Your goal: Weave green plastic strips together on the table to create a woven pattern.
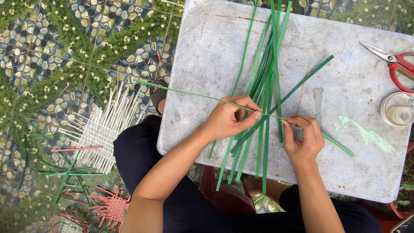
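Note:
My left hand [230, 117] and my right hand [303, 139] both pinch one long thin green strip [189, 93] that stretches from the far left over the floor across to the right past my right hand. The fingertips of the two hands are a short gap apart along the strip. Under the hands, a loose bundle of several green strips [264, 82] lies fanned on a worn grey board [207, 56].
Red-handled scissors [399, 64] and a roll of clear tape [399, 113] sit at the board's right side. On the pebble-patterned floor to the left lie a white woven mat of strips [101, 131], a pink woven piece [113, 207] and loose green strips [64, 174].

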